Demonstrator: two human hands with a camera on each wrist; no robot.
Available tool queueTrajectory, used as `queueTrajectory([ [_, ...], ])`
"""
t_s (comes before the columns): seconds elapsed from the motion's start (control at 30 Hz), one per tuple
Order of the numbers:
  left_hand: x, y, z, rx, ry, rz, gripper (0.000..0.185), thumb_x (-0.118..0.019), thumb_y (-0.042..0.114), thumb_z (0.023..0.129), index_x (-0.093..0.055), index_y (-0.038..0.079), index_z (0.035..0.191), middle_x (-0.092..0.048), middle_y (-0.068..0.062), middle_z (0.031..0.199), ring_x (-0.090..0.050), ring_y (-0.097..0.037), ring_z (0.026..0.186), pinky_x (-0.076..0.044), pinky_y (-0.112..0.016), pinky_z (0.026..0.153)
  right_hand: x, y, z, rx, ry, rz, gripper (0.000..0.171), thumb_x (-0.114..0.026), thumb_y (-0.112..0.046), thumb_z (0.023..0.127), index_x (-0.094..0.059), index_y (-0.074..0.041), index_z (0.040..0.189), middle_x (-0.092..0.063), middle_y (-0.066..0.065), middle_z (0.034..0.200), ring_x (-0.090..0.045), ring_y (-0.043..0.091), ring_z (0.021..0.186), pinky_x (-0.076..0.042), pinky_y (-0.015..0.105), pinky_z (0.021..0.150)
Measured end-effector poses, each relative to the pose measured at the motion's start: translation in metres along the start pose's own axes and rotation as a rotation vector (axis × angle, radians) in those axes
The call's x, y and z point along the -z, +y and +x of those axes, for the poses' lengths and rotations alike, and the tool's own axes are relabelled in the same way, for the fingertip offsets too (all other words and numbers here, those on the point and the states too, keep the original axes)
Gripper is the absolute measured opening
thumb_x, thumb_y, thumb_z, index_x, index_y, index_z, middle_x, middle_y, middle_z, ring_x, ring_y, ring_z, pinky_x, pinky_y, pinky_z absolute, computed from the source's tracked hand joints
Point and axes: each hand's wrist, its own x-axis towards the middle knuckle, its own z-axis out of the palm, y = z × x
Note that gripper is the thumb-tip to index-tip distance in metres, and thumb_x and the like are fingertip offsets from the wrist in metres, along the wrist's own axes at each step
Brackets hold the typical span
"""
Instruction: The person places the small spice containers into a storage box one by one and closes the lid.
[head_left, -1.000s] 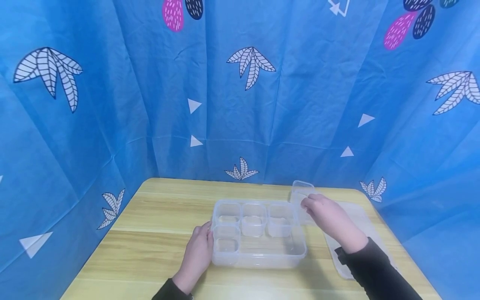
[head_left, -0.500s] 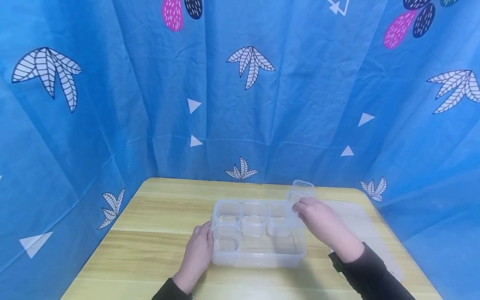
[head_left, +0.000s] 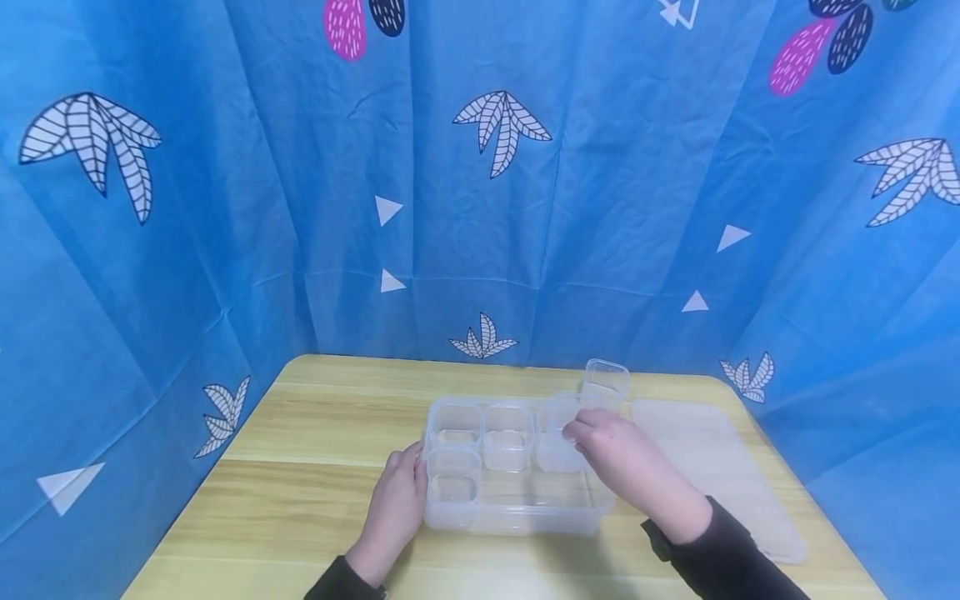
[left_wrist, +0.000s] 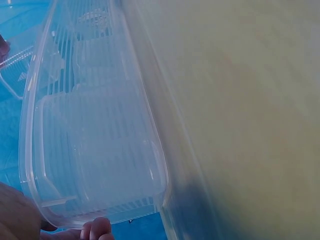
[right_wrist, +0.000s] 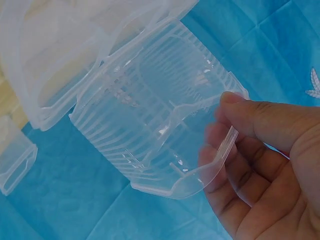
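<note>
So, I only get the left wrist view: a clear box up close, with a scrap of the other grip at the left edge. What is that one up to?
Observer: The right wrist view shows the right grip pinching a small clear cup by its rim, between thumb and fingers.
Visitor: And whereabouts is that cup?
Observer: In the head view, it is at the back right part of the clear box; whether it touches the box, I can't tell.
Visitor: Is there anything further right?
Observer: Yes, a flat translucent panel lies on the table to the right of the box.
</note>
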Motion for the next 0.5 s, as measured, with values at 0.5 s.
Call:
queueTrajectory([
  [0.5,-0.001,0.000,0.002,0.001,0.010,0.015,0.039,-0.050,0.012,0.104,-0.052,-0.008,0.138,-0.059,-0.017,0.106,-0.059,-0.016,0.078,-0.054,-0.028,0.065,-0.013,-0.013,0.004,0.041,0.015,0.009,0.022,-0.077,0.008,0.078,-0.073,-0.007,0.095,-0.065,0.001,0.088,-0.065,0.018,0.082,-0.057,0.027,0.072],
])
